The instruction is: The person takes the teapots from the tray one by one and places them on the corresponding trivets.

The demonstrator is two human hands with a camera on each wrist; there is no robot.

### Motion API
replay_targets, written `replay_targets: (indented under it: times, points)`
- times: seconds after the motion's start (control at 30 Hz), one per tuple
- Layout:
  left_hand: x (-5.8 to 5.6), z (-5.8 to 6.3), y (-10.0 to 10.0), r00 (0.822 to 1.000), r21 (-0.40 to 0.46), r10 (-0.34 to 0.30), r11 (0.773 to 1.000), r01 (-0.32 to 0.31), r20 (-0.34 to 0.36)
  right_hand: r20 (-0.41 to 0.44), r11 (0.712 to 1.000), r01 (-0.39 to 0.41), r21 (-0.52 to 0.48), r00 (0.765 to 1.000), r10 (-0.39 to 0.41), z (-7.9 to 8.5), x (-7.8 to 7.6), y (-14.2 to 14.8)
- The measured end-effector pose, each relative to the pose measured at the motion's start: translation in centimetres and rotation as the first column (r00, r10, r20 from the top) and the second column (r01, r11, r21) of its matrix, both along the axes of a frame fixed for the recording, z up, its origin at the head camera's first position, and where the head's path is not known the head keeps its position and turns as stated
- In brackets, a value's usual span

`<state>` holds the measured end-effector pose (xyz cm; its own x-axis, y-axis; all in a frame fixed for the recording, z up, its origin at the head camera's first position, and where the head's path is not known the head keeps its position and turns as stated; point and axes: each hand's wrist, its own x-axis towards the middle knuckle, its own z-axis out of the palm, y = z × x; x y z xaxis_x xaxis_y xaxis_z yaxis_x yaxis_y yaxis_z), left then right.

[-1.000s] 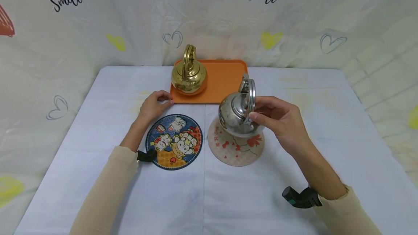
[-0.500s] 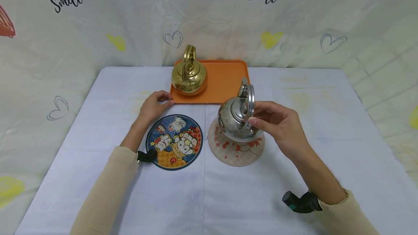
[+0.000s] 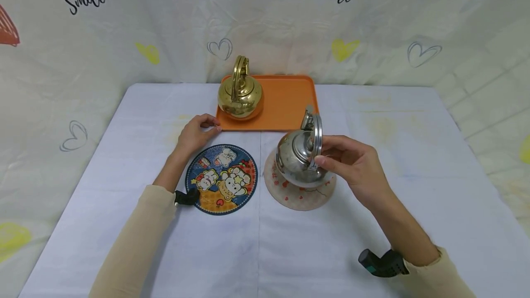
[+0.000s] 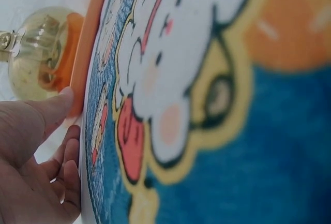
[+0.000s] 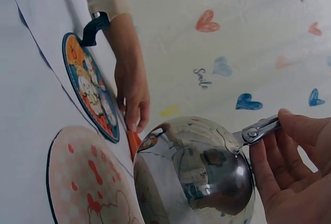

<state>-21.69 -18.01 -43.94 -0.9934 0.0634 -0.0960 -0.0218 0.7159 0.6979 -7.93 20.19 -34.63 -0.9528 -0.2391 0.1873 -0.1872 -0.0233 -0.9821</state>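
In the head view, a silver kettle (image 3: pixel 301 157) hangs over the beige round mat (image 3: pixel 304 202) and hides its far part. My right hand (image 3: pixel 352 164) pinches its raised handle between thumb and fingers. In the right wrist view, the kettle (image 5: pixel 194 175) looks slightly above the mat. My left hand (image 3: pixel 198 133) touches the near left corner of the orange tray (image 3: pixel 285 100), its fingers loosely bent. A gold kettle (image 3: pixel 240 95) stands on the tray's left side. The left wrist view has my left hand's thumb (image 4: pixel 57 107) at the tray's edge.
A blue round cartoon mat (image 3: pixel 221 180) lies left of the beige one, close to my left wrist. White cloth (image 3: pixel 256 252) covers the table. A printed curtain (image 3: pixel 273 22) stands right behind the table's far edge.
My right hand has brought the silver kettle down and a little toward me, over more of the beige mat. The left hand, the tray and the gold kettle stay put.
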Motion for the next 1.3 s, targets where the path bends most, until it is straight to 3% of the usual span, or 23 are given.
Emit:
replay_targets:
  times: [1.3]
  points:
    - [-0.1,-0.2,0.1,1.0,0.017,0.001,1.0,0.0,-0.013,0.015,1.0,-0.02,-0.004,1.0,0.02,-1.8,1.2,0.4]
